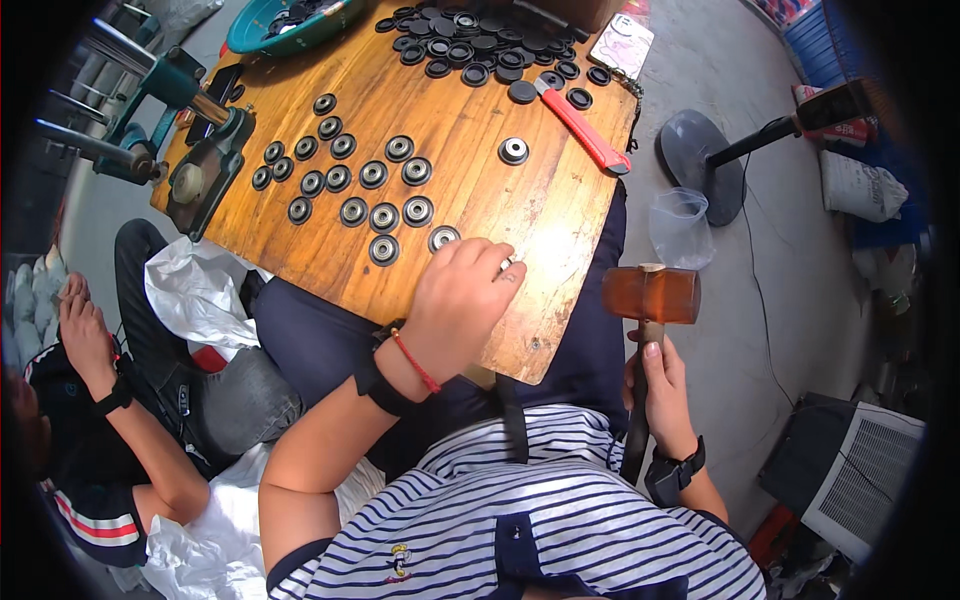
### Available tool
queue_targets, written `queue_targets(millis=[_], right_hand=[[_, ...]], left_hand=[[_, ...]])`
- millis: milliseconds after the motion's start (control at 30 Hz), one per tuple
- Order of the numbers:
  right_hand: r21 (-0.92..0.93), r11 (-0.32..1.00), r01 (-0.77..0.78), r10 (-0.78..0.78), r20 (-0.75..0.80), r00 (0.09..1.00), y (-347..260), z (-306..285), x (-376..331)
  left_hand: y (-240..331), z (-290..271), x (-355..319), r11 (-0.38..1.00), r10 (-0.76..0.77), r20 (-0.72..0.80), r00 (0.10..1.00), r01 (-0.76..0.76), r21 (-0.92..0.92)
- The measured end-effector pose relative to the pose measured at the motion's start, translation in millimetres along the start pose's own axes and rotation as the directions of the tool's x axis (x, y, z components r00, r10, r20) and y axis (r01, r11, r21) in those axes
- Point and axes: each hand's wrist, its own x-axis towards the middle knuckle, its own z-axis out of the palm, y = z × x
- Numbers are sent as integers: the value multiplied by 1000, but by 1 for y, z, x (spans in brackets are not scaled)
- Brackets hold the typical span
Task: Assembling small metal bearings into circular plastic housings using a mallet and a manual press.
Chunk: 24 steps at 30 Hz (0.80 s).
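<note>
My left hand (458, 300) rests on the near edge of the wooden board (520, 215) across my lap, fingers curled and pinching a small metal-centred disc (507, 264), mostly hidden under my fingertips. My right hand (662, 385) is closed around the handle of a mallet (651, 294), held off the board's right edge. The mallet's long axis runs up from my fist, its amber head crosswise at the top, faces pointing left and right. The risk I judge: the head hangs close to my left fingertips, so a hasty swing could catch them, or knock the disc off the edge. Rows of black ringed discs (372, 175) lie farther up the board, beside a red utility knife (585, 127).
</note>
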Motion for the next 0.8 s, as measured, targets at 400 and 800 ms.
queue_targets(millis=[400,800], right_hand=[[-27,997,68,-66,55,996,-4,-7,-9],[-583,639,501,-279,431,858,-54,28,-4]], left_hand=[[-6,9,38,993,-38,83,996,29,111],[29,57,-68,957,-280,-377,883,226,-182]])
